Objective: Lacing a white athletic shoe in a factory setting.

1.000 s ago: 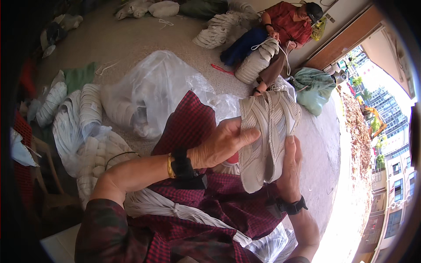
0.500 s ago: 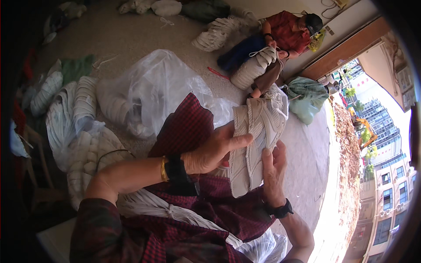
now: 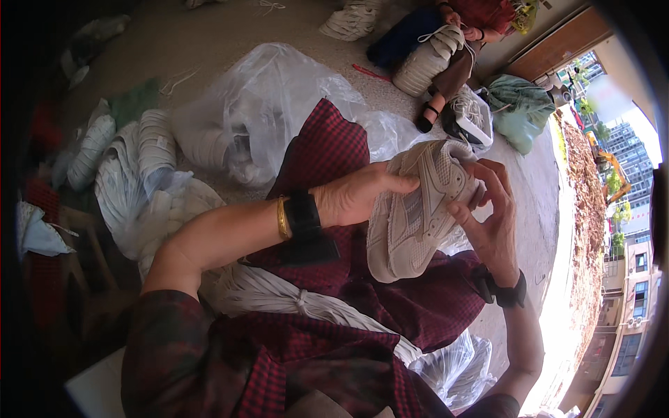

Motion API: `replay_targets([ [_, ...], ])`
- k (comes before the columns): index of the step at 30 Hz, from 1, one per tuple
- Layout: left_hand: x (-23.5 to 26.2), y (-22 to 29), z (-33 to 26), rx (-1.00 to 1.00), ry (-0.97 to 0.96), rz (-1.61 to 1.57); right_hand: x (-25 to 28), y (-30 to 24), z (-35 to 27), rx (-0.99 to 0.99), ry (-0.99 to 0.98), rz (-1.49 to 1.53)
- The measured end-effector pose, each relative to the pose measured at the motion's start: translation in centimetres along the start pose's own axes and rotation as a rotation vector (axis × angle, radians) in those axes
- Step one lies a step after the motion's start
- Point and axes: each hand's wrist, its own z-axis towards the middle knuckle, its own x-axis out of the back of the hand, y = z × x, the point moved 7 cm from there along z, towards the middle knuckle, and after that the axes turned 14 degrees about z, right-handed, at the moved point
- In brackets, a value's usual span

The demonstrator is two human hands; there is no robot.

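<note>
In front of my lap I hold a beige shoe upper (image 3: 411, 226), tilted with its rounded toe end downward. My left hand (image 3: 355, 195) grips its left side, thumb lying across the face and the other fingers hidden behind. At the upper right edge, beside the eyelets, my right hand (image 3: 491, 209) has its thumb and bent fingers closed on the material. Across my lap, over dark red checked cloth (image 3: 390, 299), lies a tied bundle of white laces (image 3: 279, 292).
Clear plastic bags (image 3: 272, 90) with pale contents lie ahead. Stacked shoe uppers (image 3: 153, 150) stand at the left. Farther off, a seated person's hands (image 3: 460, 24) work at a tied stack of uppers (image 3: 425, 66). A green sack (image 3: 519, 111) sits at the right, near the bright outdoor edge.
The shoe upper has turned and tilted, showing more of its opening. My right hand has moved from its lower right side up to the eyelet edge. The view has shifted downward and left.
</note>
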Motion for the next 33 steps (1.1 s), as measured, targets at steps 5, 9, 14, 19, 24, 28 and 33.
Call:
replay_targets([
  [5,1.2,-1.4,-0.9,0.040,0.120,0.085,-2.1,5.6,0.1,-0.112,-0.055,0.251],
  [9,6.1,-3.3,-1.5,0.267,0.584,0.647,-4.3,6.4,-0.2,-0.050,-0.061,0.222],
  [14,0.9,6.6,-5.6,0.316,0.361,1.093,-6.8,0.7,-0.4,0.133,-0.199,-0.107],
  [19,9.3,15.9,-11.2,0.119,0.603,0.762,-8.4,1.6,0.6,0.072,-0.256,-0.115],
  [24,24.1,9.6,-15.7,0.147,0.970,0.864,-7.3,2.4,3.2,-0.081,-0.424,0.171],
  [28,24.5,3.3,-8.4,0.146,0.582,1.046,-4.3,7.6,6.2,-0.563,-0.497,0.509],
  [33,26.9,-1.8,-3.0,-0.072,0.328,1.553,-9.3,12.2,16.3,-0.247,-0.491,0.179],
])
